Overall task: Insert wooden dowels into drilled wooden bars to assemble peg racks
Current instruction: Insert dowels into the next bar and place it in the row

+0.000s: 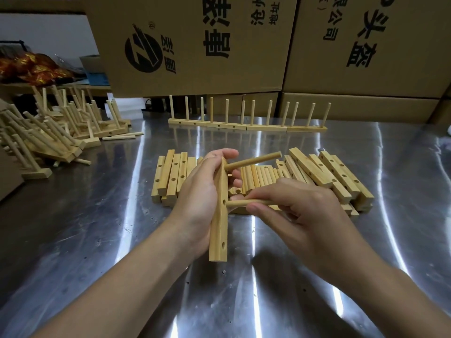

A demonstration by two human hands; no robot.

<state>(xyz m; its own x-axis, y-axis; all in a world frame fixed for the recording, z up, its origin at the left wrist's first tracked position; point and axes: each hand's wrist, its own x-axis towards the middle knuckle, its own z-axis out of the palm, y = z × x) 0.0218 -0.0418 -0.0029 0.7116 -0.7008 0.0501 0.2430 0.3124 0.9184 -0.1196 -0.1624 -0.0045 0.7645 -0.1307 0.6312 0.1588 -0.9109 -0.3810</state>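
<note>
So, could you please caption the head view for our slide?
Left hand grips a drilled bar with one dowel seated; right hand pinches a second dowel, its tip at the bar.

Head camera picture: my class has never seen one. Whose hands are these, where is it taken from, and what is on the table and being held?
No machine here: a person wears a camera on the head, so you look down at their own two hands. The left hand grips a drilled wooden bar with one dowel already stuck in near its far end. The right hand pinches a second dowel, its tip against the bar. On the shiny metal table lie loose bars and spare dowels. Finished racks stand in a row at the back, a heap of racks lies at the left, and cardboard boxes rise behind.
</note>
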